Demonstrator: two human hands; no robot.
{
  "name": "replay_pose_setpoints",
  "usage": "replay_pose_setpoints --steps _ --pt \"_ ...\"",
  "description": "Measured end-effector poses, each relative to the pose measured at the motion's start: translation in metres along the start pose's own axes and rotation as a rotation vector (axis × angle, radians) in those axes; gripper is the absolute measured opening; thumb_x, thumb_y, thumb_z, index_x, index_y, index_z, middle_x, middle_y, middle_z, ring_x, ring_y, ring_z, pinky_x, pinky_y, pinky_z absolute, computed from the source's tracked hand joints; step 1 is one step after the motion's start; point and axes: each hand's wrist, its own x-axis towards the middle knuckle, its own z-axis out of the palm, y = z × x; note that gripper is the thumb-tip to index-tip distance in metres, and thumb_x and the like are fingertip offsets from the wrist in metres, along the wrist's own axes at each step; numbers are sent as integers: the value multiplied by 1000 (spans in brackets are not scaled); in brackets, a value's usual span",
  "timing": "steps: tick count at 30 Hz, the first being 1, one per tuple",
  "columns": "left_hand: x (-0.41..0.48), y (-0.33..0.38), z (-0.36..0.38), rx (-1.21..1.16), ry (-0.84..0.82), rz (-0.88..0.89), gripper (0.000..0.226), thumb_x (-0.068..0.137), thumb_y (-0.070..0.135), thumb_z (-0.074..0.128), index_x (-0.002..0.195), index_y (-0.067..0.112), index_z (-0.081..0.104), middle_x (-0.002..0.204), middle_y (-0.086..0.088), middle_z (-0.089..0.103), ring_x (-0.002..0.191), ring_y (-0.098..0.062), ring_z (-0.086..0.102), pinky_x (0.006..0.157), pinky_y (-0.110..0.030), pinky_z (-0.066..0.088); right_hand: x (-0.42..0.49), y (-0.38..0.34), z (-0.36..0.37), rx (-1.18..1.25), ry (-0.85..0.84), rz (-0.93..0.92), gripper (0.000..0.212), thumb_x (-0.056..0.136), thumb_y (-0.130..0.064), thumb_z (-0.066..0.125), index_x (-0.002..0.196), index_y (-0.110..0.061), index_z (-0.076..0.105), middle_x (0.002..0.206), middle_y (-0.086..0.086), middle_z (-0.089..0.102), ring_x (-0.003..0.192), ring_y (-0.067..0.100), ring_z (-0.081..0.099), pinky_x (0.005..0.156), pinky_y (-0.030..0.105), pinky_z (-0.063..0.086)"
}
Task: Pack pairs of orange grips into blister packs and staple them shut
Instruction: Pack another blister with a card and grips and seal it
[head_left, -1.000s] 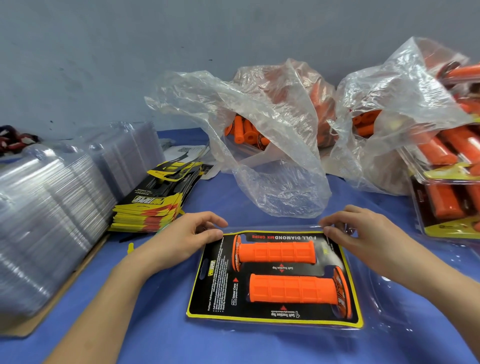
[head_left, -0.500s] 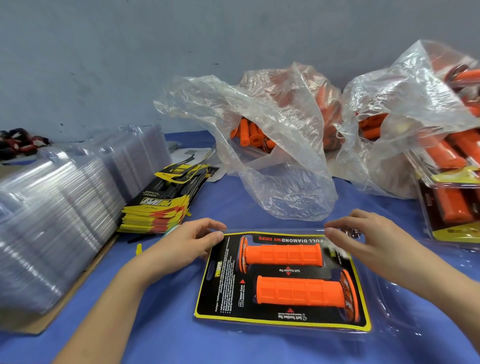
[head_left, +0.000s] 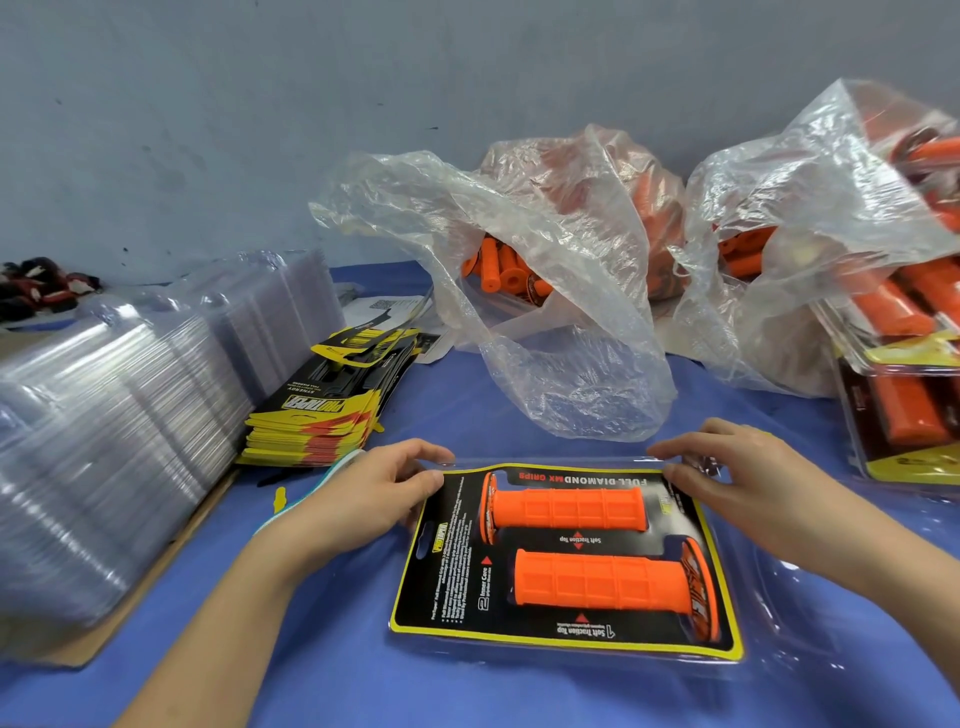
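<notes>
Pinching the far left corner of a blister pack (head_left: 452, 587) with the left hand (head_left: 358, 499), thumb and curled fingers closed on the rim; gripping the far right corner with the right hand (head_left: 748, 478), seemingly the same way. Inside, two orange grips (head_left: 569, 506) side by side, flat near the blue tabletop's (head_left: 332, 665) front edge.

Left grip (head_left: 363, 499), right grip (head_left: 748, 483), lightly curled

A blister pack (head_left: 447, 571) holding two orange grips (head_left: 569, 508) is gripped at its far corners by the left hand (head_left: 363, 493) and the right hand (head_left: 748, 478) on the blue table (head_left: 337, 649). Behind it plastic bags (head_left: 545, 353) of loose grips (head_left: 498, 270) are seen, with stacked clear shells (head_left: 104, 441) and printed cards (head_left: 317, 415) at left.
</notes>
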Motion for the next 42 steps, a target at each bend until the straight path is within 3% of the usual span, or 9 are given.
replay_pose_setpoints --steps 7,13,16,19,24,27,33,37,42 --pt "1 12 22 -71 113 8 17 94 43 60 104 31 67 98 3 73 91 -11 71 81 -30 56 1 0 1 22 13 -26 24 95 -35 54 101 -58 56 91 -16 57 94 3 54 81 29 41" --pt "8 29 24 -7 137 -28 36 84 60 63 94 26 70 88 11 74 78 3 69 66 -15 47 0 1 2 15 34 -29 22 95 -34 54 107 -51 62 90 -17 56 93 4 54 81 30 42" --pt "14 42 15 70 51 0 35 81 63 65 93 31 73 90 13 74 85 3 68 77 -19 47 0 -1 2 19 30 -30 22 95 -36 53 104 -56 57 90 -18 54 94 1 52 80 29 40" --pt "19 54 9 149 -77 47 25 83 56 69 94 34 75 91 12 75 89 -4 70 88 -28 52 0 -2 2 12 37 -30 22 95 -37 53 107 -54 59 90 -19 53 95 1 51 81 29 40" --pt "28 66 18 490 -83 187 6 89 40 68 93 40 73 88 16 71 85 3 63 79 -26 50 -1 -2 1 -13 41 -27 25 95 -37 51 115 -46 63 92 -20 53 96 1 51 80 27 40" --pt "30 70 19 582 -97 216 9 91 34 67 98 37 72 88 16 69 89 0 63 86 -34 52 -1 -3 1 -15 47 -31 26 95 -36 52 116 -44 64 93 -19 54 96 2 51 79 25 38" --pt "27 63 12 625 -77 248 11 93 31 65 103 34 71 87 16 69 88 1 62 87 -37 51 -2 -3 1 -24 51 -27 25 95 -33 54 116 -42 66 94 -17 54 95 6 50 82 28 40" --pt "27 52 3 582 -49 233 11 93 31 66 102 36 69 84 21 69 83 11 60 76 -25 48 -1 -4 1 -22 53 -22 25 95 -33 55 116 -42 66 94 -16 54 96 7 50 83 29 40" --pt "23 40 -6 526 -45 173 12 94 32 65 104 38 68 91 17 70 86 6 63 83 -27 52 -1 -4 1 -31 53 -25 25 95 -33 55 116 -42 65 93 -17 53 96 8 50 82 28 38"
